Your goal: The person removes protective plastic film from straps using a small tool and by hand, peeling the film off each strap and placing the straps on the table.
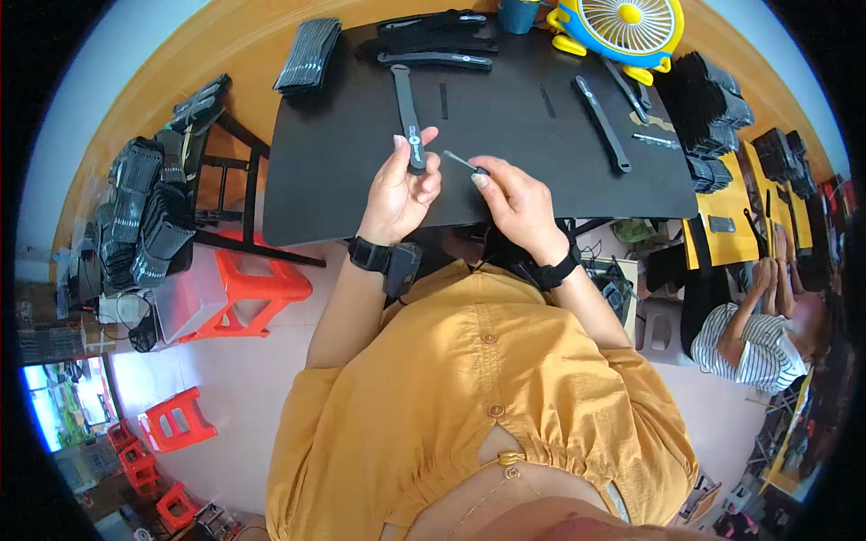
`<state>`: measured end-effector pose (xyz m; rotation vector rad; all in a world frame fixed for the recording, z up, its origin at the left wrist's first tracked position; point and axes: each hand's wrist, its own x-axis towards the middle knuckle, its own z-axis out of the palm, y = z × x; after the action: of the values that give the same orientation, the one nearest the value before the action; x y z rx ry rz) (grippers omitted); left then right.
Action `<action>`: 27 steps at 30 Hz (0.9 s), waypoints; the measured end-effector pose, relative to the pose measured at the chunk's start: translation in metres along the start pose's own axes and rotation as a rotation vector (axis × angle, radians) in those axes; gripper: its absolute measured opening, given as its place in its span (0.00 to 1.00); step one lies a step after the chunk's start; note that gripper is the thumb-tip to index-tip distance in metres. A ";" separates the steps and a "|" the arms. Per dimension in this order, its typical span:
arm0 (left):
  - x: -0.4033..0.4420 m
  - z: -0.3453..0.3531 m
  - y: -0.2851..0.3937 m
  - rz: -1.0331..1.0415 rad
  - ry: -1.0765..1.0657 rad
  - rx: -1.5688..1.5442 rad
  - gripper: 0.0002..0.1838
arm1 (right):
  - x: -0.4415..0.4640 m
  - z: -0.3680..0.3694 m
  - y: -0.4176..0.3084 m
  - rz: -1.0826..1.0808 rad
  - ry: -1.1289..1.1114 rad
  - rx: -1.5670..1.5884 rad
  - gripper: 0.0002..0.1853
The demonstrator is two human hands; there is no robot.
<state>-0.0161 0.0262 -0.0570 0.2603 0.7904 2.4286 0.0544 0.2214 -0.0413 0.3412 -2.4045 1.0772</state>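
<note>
My left hand (pixel 403 185), over the near edge of the black table (pixel 505 117), holds a long dark strap (pixel 405 104) with white lettering, its far end pointing away from me. To the right, my right hand (pixel 516 198) grips a small thin tool (pixel 460 160) with a dark handle and a light metal tip that points toward the strap. Tip and strap do not touch. Another long dark strap (pixel 603 124) lies on the table to the right. A similar strap (pixel 435 60) lies toward the back, beside a heap of black straps (pixel 433 38).
A bundle of grey strips (pixel 308 56) lies back left, a yellow-and-blue fan (pixel 627 27) and blue cup (pixel 519 15) at the back. Black stacks (pixel 708 99) stand right. A red stool (pixel 257 293) is left. A person in a striped shirt (pixel 749 347) sits far right.
</note>
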 end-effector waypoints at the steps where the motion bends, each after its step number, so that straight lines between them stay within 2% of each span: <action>1: -0.001 0.002 0.000 -0.003 -0.004 -0.001 0.29 | 0.001 -0.002 0.001 0.002 0.003 -0.004 0.12; 3: -0.001 0.007 0.000 0.017 0.099 0.021 0.27 | 0.008 -0.008 0.006 0.269 -0.072 0.148 0.14; 9: 0.000 0.001 0.000 -0.013 0.020 0.022 0.23 | 0.074 -0.040 0.041 0.268 -0.358 -0.389 0.16; 14: -0.001 0.003 -0.002 0.007 0.013 0.033 0.23 | 0.135 -0.024 0.075 0.301 -0.432 -0.551 0.15; 21: -0.003 0.003 -0.002 -0.002 -0.011 -0.012 0.22 | 0.167 -0.013 0.079 0.338 -0.403 -0.575 0.17; 27: -0.003 0.011 -0.002 -0.005 0.050 0.046 0.20 | 0.103 -0.040 0.051 0.326 -0.438 -0.497 0.17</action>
<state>-0.0087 0.0308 -0.0494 0.2158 0.8688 2.4228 -0.0413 0.2817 0.0027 0.0072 -3.0914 0.5172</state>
